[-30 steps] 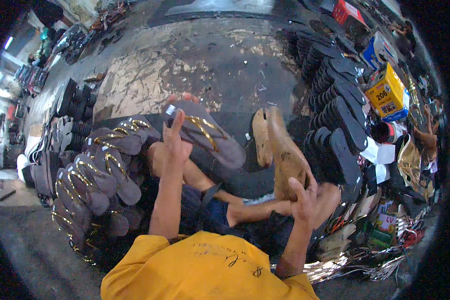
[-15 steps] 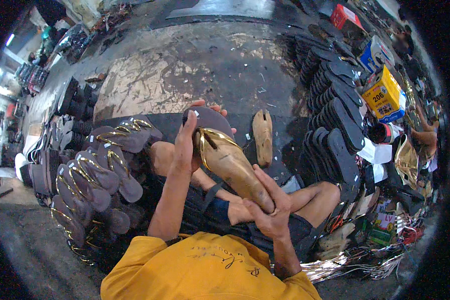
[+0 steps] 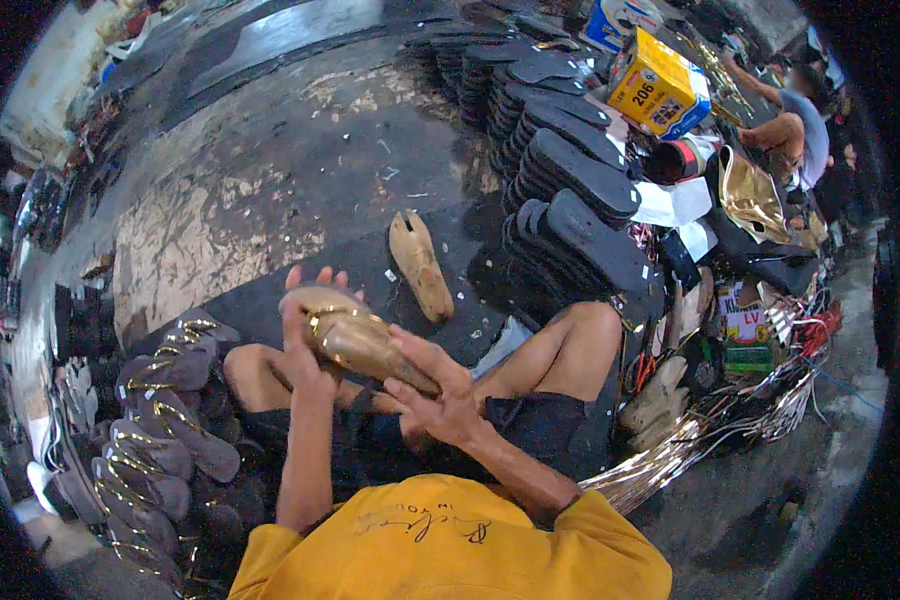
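Across my lap lies a wooden shoe last (image 3: pixel 372 350), fitted under the gold straps of a flip-flop (image 3: pixel 327 297) with a dark sole. My left hand (image 3: pixel 300 335) is closed around the toe end of the flip-flop, thumb on the near side and fingertips showing beyond it. At the heel end, my right hand (image 3: pixel 440 388) grips the wooden last. A second wooden last (image 3: pixel 418 265), notched at the toe, rests on the dark mat in front of me. Part of the sole is hidden beneath the last.
Stacks of dark soles (image 3: pixel 580 240) stand at the right. Flip-flops with gold straps (image 3: pixel 185 440) are heaped at my left. Beyond the soles are a yellow box (image 3: pixel 660 85) and a gold sheet (image 3: pixel 755 195). Shiny strips (image 3: pixel 685 445) lie near my right knee. Another person (image 3: pixel 795 130) sits far right.
My view has turned to the right. The last and flip-flop, still in both hands, have tilted so the sole's top face shows less.
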Tool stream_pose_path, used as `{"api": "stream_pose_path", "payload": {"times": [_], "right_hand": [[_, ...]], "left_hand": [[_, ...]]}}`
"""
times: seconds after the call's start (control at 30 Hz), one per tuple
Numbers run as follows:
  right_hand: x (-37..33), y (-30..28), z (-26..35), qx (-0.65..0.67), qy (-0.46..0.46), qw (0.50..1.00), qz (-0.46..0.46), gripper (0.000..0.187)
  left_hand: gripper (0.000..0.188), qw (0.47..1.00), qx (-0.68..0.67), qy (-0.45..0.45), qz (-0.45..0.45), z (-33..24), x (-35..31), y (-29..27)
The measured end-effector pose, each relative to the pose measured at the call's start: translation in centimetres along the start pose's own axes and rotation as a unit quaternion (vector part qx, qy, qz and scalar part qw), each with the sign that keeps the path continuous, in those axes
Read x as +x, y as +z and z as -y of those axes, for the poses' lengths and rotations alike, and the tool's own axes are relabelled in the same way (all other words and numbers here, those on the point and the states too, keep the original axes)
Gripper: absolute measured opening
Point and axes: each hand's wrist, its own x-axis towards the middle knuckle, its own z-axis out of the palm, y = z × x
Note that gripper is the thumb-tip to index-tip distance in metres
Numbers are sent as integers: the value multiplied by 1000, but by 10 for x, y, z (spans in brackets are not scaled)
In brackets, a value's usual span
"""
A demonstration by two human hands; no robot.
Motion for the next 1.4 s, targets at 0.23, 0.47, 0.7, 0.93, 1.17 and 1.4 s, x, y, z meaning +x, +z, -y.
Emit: {"api": "stream_pose_path", "payload": {"times": [0.23, 0.47, 0.7, 0.93, 1.17, 1.4], "right_hand": [[-4, 6, 13, -11, 43, 996, 72, 46], [-26, -3, -20, 195, 341, 903, 174, 52], [-59, -10, 43, 532, 535, 649, 98, 39], [-47, -5, 66, 458, 592, 656, 98, 37], [-53, 13, -14, 396, 419, 809, -116, 70], [-9, -14, 51, 177, 190, 965, 27, 131]], "left_hand": [[87, 957, 125, -208, -160, 3, -73, -24], [97, 967, 94, -213, -101, -37, -113, -8], [77, 951, -177, -249, 44, -28, -139, -44], [75, 945, 64, -293, 128, -52, -137, -36], [74, 941, 271, -185, 82, -22, -78, 13], [57, 917, 371, -111, 100, -22, -72, 29]]}}
